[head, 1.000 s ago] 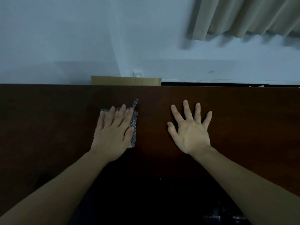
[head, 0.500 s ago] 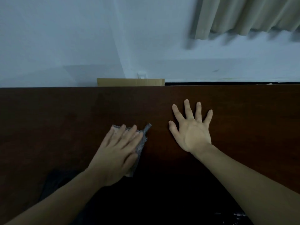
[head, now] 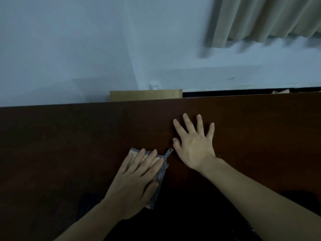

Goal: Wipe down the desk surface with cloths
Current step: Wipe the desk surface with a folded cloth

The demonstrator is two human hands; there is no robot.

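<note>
I find the left hand (head: 137, 178) flat, fingers straight, pressing the cloth (head: 160, 173) near the desk's (head: 52, 145) front edge, mid-width. The right hand (head: 195, 143) lies splayed on bare wood, bracing. I would recommend even palm pressure and overlapping strokes toward the unwiped corners.

The desk (head: 69, 145) is a dark reddish-brown, nearly black toward its near edge. The cloth (head: 160, 173) carries a fine black-and-white check, with a pale, pinkish-white patch at its far left corner. Beyond the desk's far edge, a board (head: 145, 95) is light tan. The wall (head: 69, 49) is a pale bluish white, and the curtain (head: 269, 18) at the far right is beige.
</note>
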